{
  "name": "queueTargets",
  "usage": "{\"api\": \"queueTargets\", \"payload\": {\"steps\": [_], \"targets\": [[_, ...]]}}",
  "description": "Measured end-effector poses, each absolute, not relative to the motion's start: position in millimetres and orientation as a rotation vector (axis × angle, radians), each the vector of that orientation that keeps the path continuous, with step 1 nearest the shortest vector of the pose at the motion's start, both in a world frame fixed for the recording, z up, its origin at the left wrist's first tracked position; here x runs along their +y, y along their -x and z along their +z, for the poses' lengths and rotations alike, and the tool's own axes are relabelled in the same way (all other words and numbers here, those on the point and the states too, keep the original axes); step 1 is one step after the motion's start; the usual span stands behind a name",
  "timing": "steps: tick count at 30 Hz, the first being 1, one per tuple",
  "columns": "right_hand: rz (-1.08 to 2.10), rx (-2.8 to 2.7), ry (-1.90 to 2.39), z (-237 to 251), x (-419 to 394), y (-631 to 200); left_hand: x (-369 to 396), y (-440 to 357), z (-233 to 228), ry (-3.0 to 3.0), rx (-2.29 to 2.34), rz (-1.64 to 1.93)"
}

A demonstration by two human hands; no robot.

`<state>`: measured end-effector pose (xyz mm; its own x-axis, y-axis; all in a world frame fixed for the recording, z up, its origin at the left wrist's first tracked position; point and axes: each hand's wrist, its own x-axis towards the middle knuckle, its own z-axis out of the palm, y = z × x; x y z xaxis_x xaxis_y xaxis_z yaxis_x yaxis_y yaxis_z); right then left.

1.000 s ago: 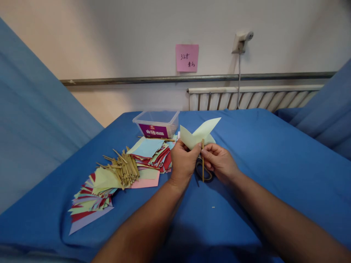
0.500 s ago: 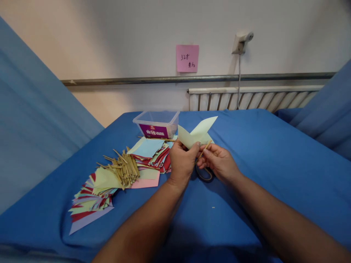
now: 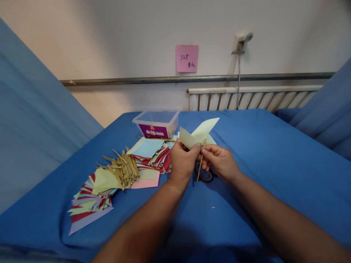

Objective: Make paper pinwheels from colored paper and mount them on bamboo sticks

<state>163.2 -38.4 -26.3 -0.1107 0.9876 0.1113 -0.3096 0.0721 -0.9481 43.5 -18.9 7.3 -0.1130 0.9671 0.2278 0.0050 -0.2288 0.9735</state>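
My left hand is closed on a folded pale green paper, whose pointed flaps spread upward and outward. In the fingers of my right hand is a thin tan stick, pinched near its upper part and held nearly upright against the paper's lower edge. The two hands almost touch at the fingertips. Below them a pair of dark-handled scissors lies on the blue cloth, partly hidden by my right hand and the stick.
Left of my hands lie a stack of coloured paper squares, a pile of tan sticks and a fan of cut papers. Behind stands a clear plastic box with a purple label. Everything rests on a blue cloth.
The stick has turned from a slant to nearly upright, and more of its length now shows below my fingers. The paper has shifted slightly right.
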Motion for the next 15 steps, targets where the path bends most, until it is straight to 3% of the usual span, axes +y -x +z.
{"api": "queueTargets", "payload": {"steps": [15], "targets": [[1.312, -1.140, 0.887, -27.6, -39.3, -163.7, -21.5, -44.4, 8.6, -1.265, 1.084, 1.454]]}}
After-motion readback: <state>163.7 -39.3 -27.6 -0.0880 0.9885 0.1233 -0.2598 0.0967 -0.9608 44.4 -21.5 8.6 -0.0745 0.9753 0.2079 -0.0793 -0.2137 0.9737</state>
